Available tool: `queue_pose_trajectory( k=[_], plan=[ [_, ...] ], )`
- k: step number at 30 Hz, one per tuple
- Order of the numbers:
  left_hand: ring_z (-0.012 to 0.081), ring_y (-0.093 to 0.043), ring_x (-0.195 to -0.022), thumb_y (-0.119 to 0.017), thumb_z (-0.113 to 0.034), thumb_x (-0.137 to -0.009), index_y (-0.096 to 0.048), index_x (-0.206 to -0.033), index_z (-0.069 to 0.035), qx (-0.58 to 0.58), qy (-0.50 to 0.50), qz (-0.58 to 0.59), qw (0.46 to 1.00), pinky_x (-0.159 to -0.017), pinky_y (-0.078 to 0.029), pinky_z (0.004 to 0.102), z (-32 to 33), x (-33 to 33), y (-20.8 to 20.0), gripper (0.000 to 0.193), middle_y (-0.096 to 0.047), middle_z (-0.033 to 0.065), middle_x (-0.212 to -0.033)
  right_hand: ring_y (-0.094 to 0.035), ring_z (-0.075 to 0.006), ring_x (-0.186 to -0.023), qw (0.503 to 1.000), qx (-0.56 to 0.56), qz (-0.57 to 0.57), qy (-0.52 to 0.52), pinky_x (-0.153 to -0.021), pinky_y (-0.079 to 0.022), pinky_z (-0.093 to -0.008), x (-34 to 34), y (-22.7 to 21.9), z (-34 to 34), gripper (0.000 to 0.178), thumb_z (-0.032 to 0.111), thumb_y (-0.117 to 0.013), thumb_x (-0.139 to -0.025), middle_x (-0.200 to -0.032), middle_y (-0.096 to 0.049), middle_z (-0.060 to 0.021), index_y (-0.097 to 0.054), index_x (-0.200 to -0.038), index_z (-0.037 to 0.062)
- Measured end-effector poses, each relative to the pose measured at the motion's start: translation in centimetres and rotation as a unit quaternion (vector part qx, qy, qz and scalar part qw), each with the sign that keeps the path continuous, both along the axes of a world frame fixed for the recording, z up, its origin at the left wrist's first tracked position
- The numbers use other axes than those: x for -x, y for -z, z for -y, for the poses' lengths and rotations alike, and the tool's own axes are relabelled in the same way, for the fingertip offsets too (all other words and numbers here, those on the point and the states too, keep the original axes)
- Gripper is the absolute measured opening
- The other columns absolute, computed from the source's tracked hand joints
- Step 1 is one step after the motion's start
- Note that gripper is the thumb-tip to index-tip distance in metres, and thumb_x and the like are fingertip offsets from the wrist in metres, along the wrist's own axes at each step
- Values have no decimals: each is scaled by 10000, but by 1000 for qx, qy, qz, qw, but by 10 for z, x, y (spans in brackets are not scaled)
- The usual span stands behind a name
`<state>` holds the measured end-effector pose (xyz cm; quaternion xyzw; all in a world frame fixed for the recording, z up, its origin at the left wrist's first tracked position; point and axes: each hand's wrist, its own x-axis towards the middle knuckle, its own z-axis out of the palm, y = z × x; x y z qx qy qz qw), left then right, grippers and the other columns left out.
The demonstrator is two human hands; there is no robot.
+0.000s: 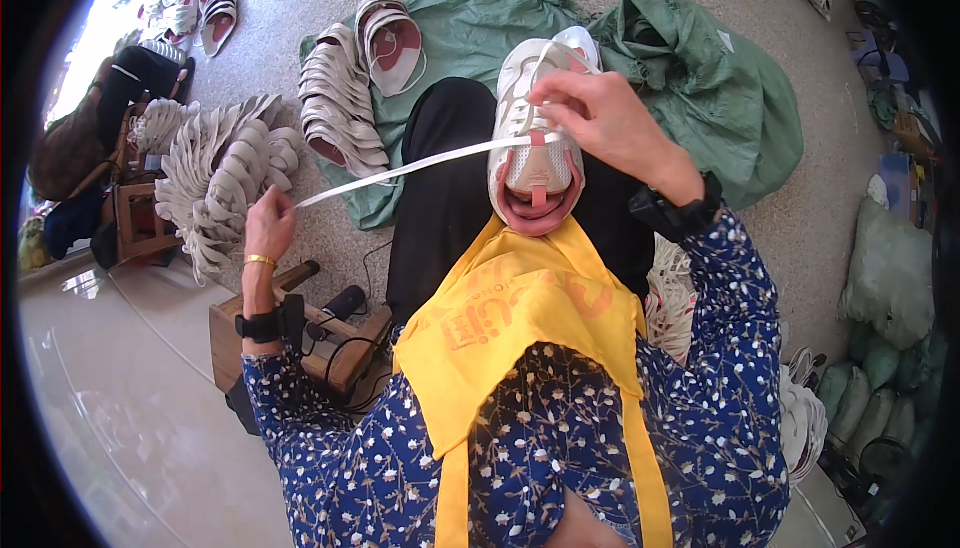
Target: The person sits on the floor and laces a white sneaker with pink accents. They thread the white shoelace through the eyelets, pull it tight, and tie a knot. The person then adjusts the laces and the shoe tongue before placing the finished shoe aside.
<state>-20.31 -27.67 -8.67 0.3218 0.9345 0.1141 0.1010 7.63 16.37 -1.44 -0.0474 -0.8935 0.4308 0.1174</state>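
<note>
A white and cream sneaker (508, 166) with pink lining rests at my lap, its toe pointing away and its opening facing me. From its upper eyelets a flat white shoelace (400, 169) runs taut to the left. My left hand (270, 224) is closed on the far end of that lace, held out beyond my left knee. Over the laced part of the shoe is my right hand (605, 123), thumb and fingers pinched at a lace strand beside the tongue (537, 170). Its exact grip is partly hidden by the fingers.
Stacked pale shoe uppers (340, 108) lie on a green sack (470, 13) ahead of me. More uppers (220, 173) are piled at the left, near a wooden stool (228, 343). A bulging green sack (700, 98) sits at the right. A yellow apron (530, 298) covers my lap.
</note>
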Motion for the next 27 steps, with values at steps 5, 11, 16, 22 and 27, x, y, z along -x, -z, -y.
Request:
queue_pose_trajectory(
  k=[5, 11, 16, 22, 27],
  plan=[
    [241, -610, -675, -689, -105, -871, -616, -890, -3, 17, -55, 97, 994, -671, -516, 399, 30, 6, 18, 127, -594, 116, -692, -682, -333, -951, 964, -249, -80, -55, -781, -565, -386, 13, 18, -3, 163, 39, -673, -889, -1047, -672, -123, -694, -1047, 4],
    [309, -668, -862, -787, -107, -828, -608, -1014, -7, -123, 55, 18, 991, -753, -546, 417, -77, -40, -8, 276, -668, 135, -930, -685, -328, -878, 959, -275, -9, -71, -738, -556, -416, 1, 8, -6, 96, 49, -636, -890, -947, -661, -128, -636, -973, 2],
    [185, -665, -871, -772, -9, -852, -639, -1063, -10, -296, 176, 109, 932, -779, -551, 314, -178, -110, -41, 249, -701, 70, -1031, -684, -310, -800, 953, -299, -25, -50, -699, -553, -410, -26, 2, -4, 71, 54, -654, -883, -853, -646, -106, -617, -938, 26],
    [227, -620, -773, -723, -27, -863, -575, -904, -5, -297, 329, 75, 893, -663, -479, 343, -244, -140, -32, 155, -623, 94, -836, -673, -317, -788, 964, -250, -61, 63, -661, -537, -414, -62, -11, -6, 119, 40, -729, -876, -859, -643, -111, -621, -926, 31],
    [152, -540, -616, -714, -1, -854, -544, -859, -13, -270, 228, 228, 907, -579, -440, 309, -239, -140, -43, 171, -561, 55, -740, -675, -305, -767, 964, -232, -50, 123, -647, -533, -405, -82, -22, -6, 124, 12, -742, -862, -862, -652, -105, -649, -941, 32]
  ],
)
